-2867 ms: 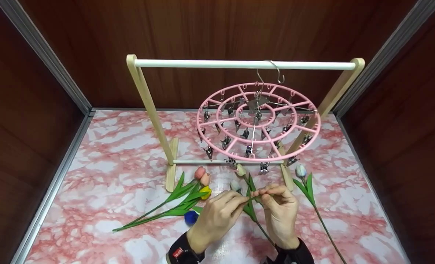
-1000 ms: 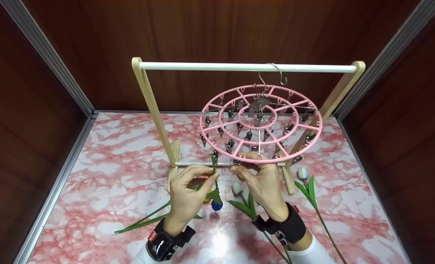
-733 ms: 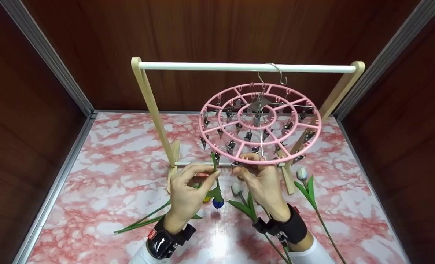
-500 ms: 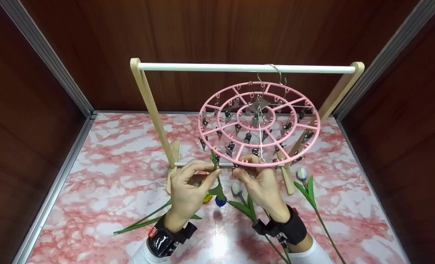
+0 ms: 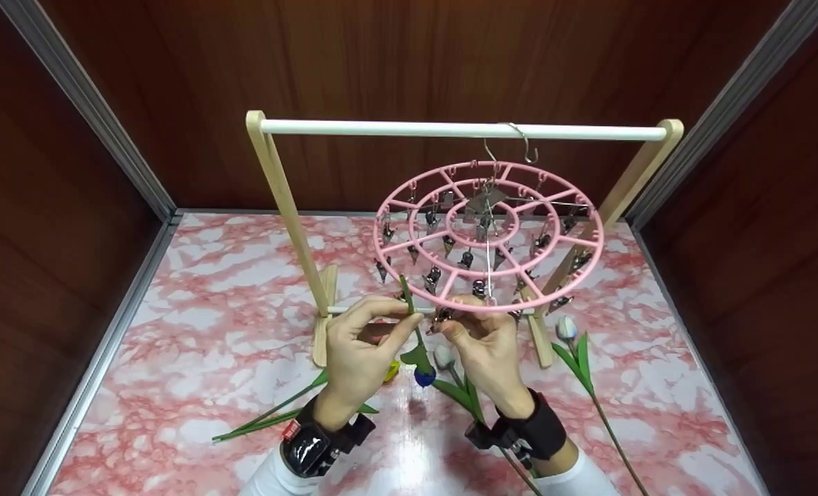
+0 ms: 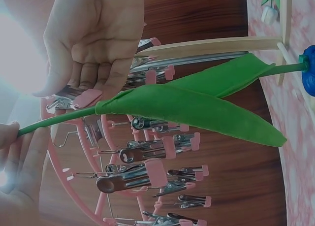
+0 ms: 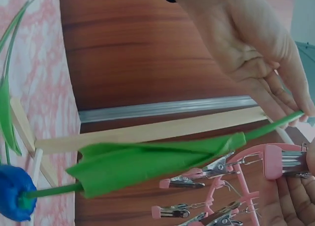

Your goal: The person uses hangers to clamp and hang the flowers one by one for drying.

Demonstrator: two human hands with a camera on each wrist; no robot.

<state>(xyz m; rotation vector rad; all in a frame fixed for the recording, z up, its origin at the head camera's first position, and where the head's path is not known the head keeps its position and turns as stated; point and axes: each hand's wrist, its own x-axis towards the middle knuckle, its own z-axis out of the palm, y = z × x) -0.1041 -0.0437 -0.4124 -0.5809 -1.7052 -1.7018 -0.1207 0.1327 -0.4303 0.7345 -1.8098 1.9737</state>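
Observation:
My left hand [image 5: 364, 344] pinches the green stem of a blue artificial tulip [image 5: 424, 376] between thumb and fingertips. The tulip hangs head down, its leaves [image 6: 182, 108] spread below the grip, and the bare stem end points up at the hanger's rim. My right hand [image 5: 488, 355] is at the front rim of a round pink clip hanger [image 5: 539, 302]. Its thumb and fingers pinch a metal clip [image 7: 283, 161] with pink tips, just to the right of the stem. In the right wrist view, the stem end and the clip are close but apart.
The hanger hooks over the white rod [image 5: 381, 128] of a wooden-legged rack, with several other clips dangling. On the pink marbled table [image 5: 174, 331] lie a yellow flower [image 5: 391, 370] and stems on the left, a white tulip [image 5: 443, 356] mid-front and a pale tulip [image 5: 566, 327] at right.
Earlier both hands met low over the tulips at a green stem. The right hand has since gone up to a hanger clip; the left has raised the blue tulip, now shifting right towards that clip.

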